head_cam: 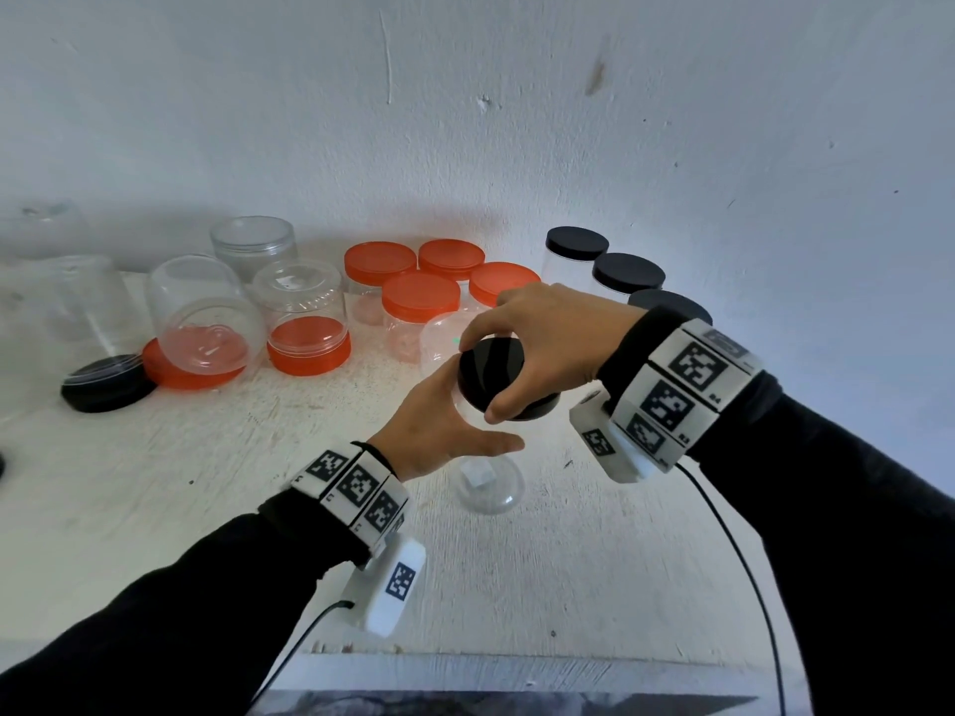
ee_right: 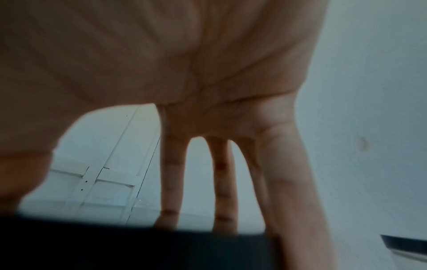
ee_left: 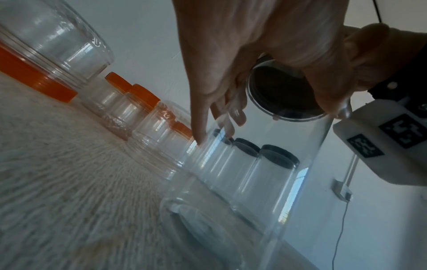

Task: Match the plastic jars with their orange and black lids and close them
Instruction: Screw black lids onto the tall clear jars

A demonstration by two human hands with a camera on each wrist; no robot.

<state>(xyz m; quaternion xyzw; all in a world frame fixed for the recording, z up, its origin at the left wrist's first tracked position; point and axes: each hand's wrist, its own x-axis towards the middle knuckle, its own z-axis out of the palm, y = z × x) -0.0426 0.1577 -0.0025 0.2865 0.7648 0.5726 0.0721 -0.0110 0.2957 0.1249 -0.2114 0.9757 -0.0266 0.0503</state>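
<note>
A clear plastic jar point(head_cam: 488, 483) stands upright on the white table point(head_cam: 206, 509) at the centre, with a black lid point(head_cam: 491, 372) on its mouth. My right hand point(head_cam: 486, 377) grips the lid from above, thumb on the near rim and fingers over the far rim. My left hand point(head_cam: 465, 416) holds the jar's wall just under the lid, thumb in front and fingers behind. The left wrist view looks through the jar point(ee_left: 254, 191) up at the lid's underside point(ee_left: 284, 95), beside my left hand point(ee_left: 219, 118). The right wrist view has my right hand point(ee_right: 208, 182) spread over the lid's black edge point(ee_right: 138, 246).
Several closed orange-lidded jars point(head_cam: 418, 297) stand behind the hands. Black-lidded jars point(head_cam: 628, 273) line the back right. At left, two jars point(head_cam: 305, 323) sit upside down on orange lids, near a loose black lid point(head_cam: 106, 387) and an open jar point(head_cam: 253, 245). Cables trail off the front edge.
</note>
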